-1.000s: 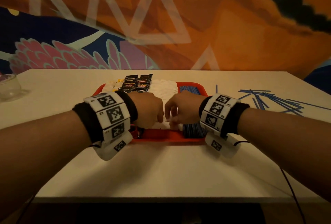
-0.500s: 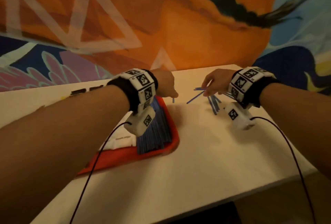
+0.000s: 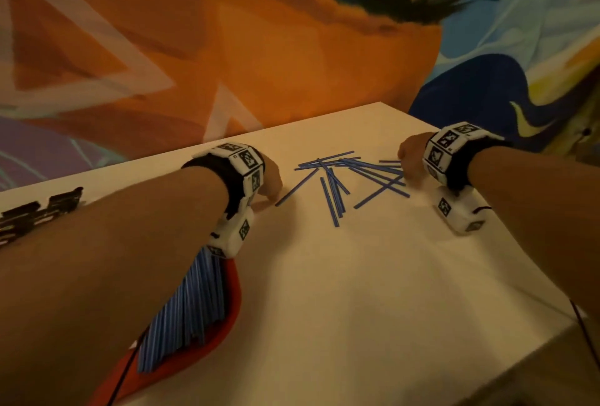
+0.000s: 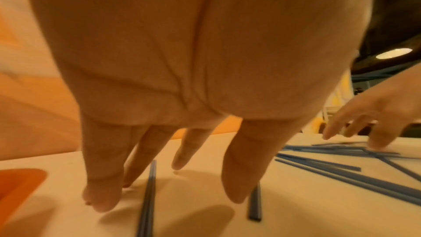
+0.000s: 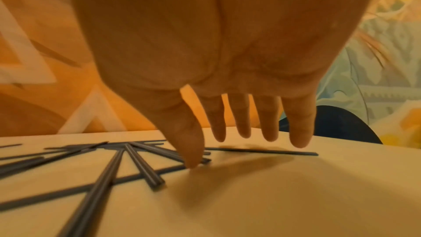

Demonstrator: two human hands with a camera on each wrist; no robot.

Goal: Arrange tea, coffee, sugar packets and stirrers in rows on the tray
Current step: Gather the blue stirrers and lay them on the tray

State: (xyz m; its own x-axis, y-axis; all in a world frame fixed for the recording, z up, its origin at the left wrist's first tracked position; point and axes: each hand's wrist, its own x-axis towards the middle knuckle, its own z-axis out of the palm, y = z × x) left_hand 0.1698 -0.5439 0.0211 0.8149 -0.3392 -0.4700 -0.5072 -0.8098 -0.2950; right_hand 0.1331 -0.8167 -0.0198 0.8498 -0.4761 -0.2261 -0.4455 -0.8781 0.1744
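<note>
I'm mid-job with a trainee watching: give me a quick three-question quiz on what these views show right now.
1. True or false: the loose thin blue plastic stirrers lie in a neat row on the white table.
2. Which hand is nearer the red plastic tray: A left hand, B right hand?
3. Fill in: both hands reach with fingers ___ and hold nothing.

Key: 1 false, they are scattered and crossed; 2 A; 3 straight.
</note>
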